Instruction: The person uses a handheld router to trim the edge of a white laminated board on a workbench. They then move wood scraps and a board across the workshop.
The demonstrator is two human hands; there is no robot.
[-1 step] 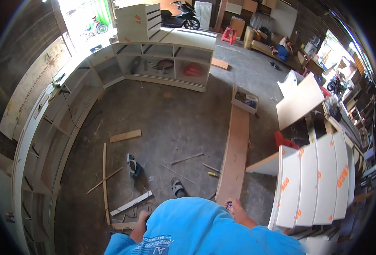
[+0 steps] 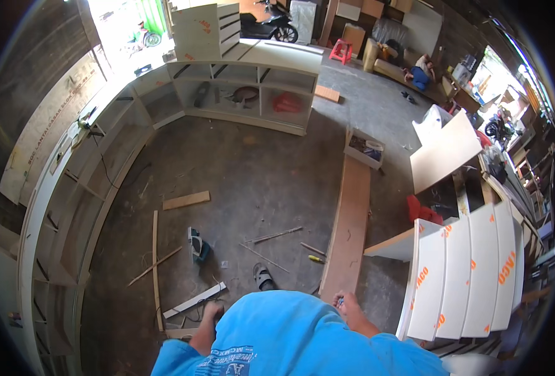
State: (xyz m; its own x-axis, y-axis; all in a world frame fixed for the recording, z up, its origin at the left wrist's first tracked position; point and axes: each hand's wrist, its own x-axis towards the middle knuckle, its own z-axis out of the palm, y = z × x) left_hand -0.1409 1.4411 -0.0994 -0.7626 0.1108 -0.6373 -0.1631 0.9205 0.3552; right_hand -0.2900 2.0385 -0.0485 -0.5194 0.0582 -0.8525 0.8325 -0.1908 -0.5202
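My right hand (image 2: 348,303) is curled at the near end of a long brown board (image 2: 349,213) on the floor. Small bluish bits show between its fingers, too small to name. My left hand (image 2: 213,311) hangs low beside my blue shirt, close to a white strip (image 2: 195,299) and a dark cable; its fingers are mostly hidden. A sandalled foot (image 2: 263,276) shows between the hands. Further ahead on the left lies a teal power tool (image 2: 197,245). A yellow-handled tool (image 2: 316,259) rests beside the board.
Curved open shelving (image 2: 64,232) runs along the left, meeting a low cabinet (image 2: 240,103) at the back. A box of items (image 2: 364,149) stands at the board's far end. White slatted panels (image 2: 459,269) rise on the right. Loose wood strips (image 2: 155,269) litter the floor. A person (image 2: 420,72) reclines on a far sofa.
My left hand has shifted slightly up and forward. The view has moved a little; my right hand stays in about the same place by the board.
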